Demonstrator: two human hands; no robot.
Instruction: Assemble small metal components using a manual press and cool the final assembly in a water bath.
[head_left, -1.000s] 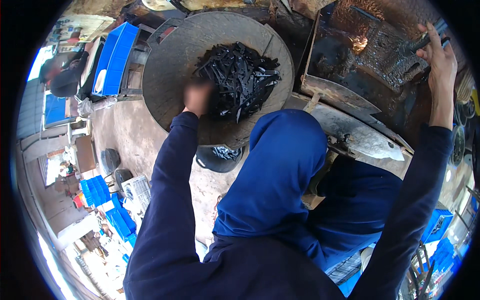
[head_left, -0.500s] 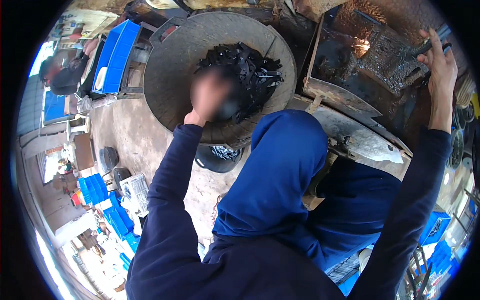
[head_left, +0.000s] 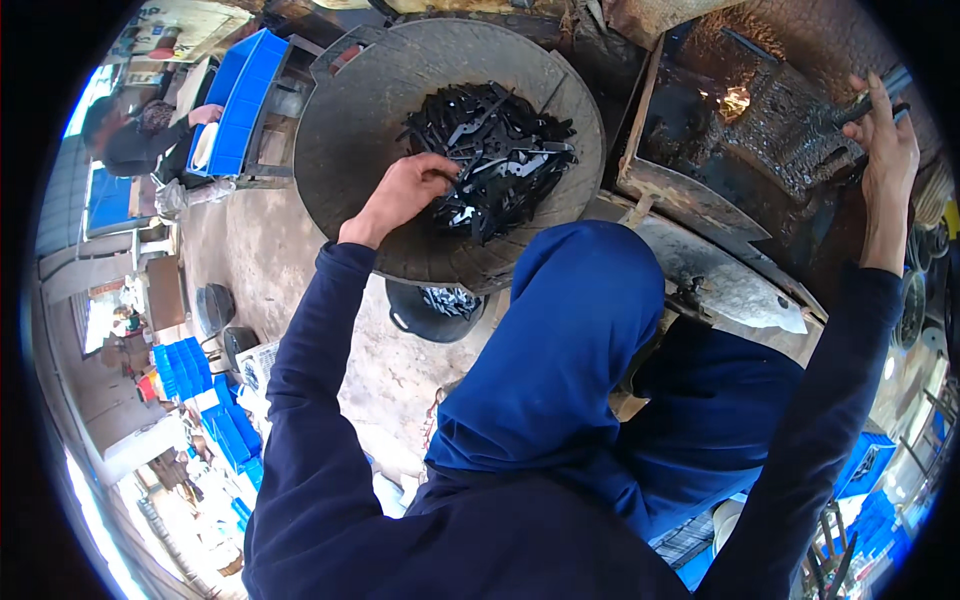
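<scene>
A heap of black metal pieces (head_left: 500,160) lies on a big round grey tray (head_left: 350,150) in front of me. My left hand (head_left: 400,195) rests at the heap's left edge, fingers curled around one of the black pieces. My right hand (head_left: 885,150) is raised at the far right and grips the handles of metal tongs (head_left: 870,100) that reach toward the forge. My blue hood and dark blue sleeves fill the lower middle of the view.
A forge box (head_left: 700,180) with glowing embers (head_left: 735,100) stands to the right of the tray. A dark bowl (head_left: 430,315) holding more pieces sits under the tray. Blue crates (head_left: 235,100) and another person (head_left: 130,145) are at upper left; more blue crates (head_left: 185,365) stand lower left.
My left hand has shifted slightly over the heap's left side and now has its fingers closed among the pieces. My right hand stays on the tongs.
</scene>
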